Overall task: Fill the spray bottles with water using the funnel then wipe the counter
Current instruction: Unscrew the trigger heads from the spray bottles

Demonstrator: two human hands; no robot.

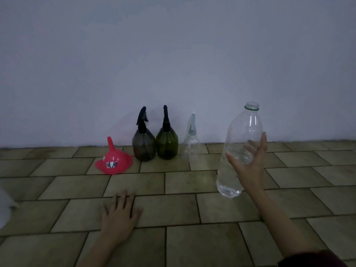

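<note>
Table: a tiled surface (183,209) of tan rectangular tiles with dark grout lines, dimly lit.
Wall: a plain pale wall (173,54) meets the table's far edge.
Landmark: green spray bottle (166,144), black trigger head, upright just before the wall.
Grey spray bottle (143,145): just left of the green one, nearly touching, black head.
Clear spray bottle (191,146): just right of the green one, pale head.
Funnel (113,160): red, left of the green one, mouth down, spout up.
Water bottle (238,151): large, clear, uncapped, well right of the green one, tilted, some water inside.
Right hand (248,164): fingers (263,143) spread apart against the water bottle's side; whether they grip it I cannot tell.
Left hand (119,216): flat on the table, nearer than the green bottle, fingers straight, slightly apart.
</note>
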